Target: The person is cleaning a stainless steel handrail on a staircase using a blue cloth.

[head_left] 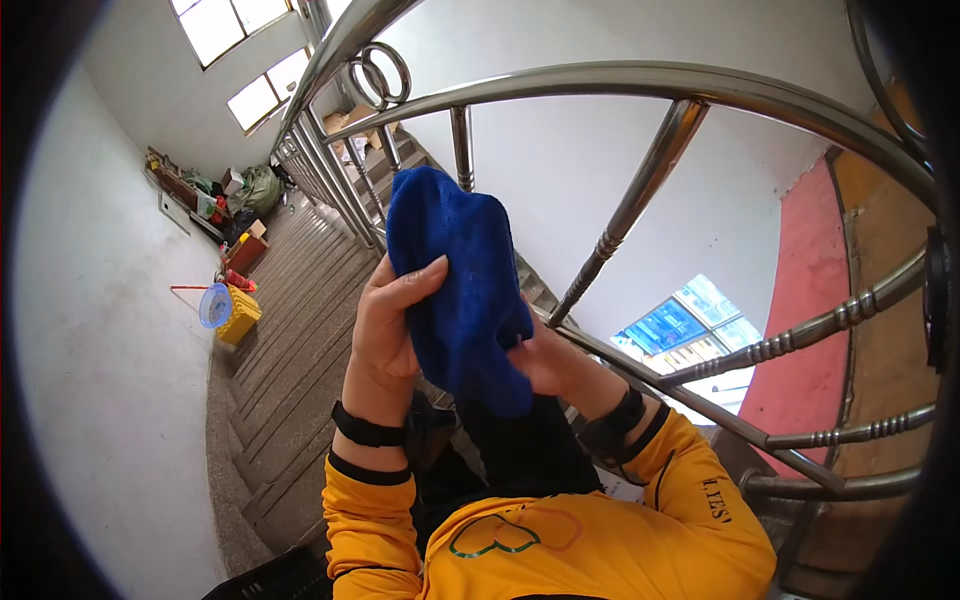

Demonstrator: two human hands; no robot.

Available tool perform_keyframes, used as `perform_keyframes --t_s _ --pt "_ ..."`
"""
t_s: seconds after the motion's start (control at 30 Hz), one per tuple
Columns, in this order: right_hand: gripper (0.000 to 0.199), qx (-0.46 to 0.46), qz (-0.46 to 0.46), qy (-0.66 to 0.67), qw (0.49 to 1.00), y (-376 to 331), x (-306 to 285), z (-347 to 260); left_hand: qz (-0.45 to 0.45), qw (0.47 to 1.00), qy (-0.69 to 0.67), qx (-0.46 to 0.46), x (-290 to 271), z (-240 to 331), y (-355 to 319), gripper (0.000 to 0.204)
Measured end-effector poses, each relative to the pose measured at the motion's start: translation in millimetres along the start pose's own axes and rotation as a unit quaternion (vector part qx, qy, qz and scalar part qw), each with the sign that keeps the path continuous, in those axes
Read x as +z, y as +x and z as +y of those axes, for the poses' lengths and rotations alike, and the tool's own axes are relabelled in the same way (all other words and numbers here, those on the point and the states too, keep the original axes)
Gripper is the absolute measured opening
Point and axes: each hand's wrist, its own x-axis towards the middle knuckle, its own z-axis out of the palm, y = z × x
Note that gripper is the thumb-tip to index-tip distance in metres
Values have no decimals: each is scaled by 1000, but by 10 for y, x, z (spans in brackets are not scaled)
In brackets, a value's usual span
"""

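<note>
A dark blue cloth, folded and soft, is held up in front of me between both hands. My left hand grips its left side, thumb pressed across the front and the other fingers behind it. At the lower right edge my right hand holds the cloth, its fingertips partly covered by the fabric. The lower end of the cloth hangs loose between my wrists. Just beyond the cloth stands the metal stair railing.
Stone stairs descend on the left beside a white wall. A yellow basket and a light blue plastic basin are by that wall. Farther down lie bags and other clutter. A window shows below the railing.
</note>
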Motion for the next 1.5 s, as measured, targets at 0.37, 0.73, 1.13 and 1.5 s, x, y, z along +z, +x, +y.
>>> perform_keyframes --t_s 0.37,0.73,1.13,1.5 --pt "73 -185 -78 -47 979 -203 356 -661 23 996 86 -9 -171 91 -105 48" --pt "39 -430 44 -439 788 -474 970 -1108 -294 806 430 282 217 595 -313 49" --pt "23 -422 18 -669 611 -359 1093 -1317 -45 799 572 179 44 828 -129 28" --pt "17 -344 34 -706 618 -515 1244 -1253 -311 890 324 75 -699 601 -47 25"
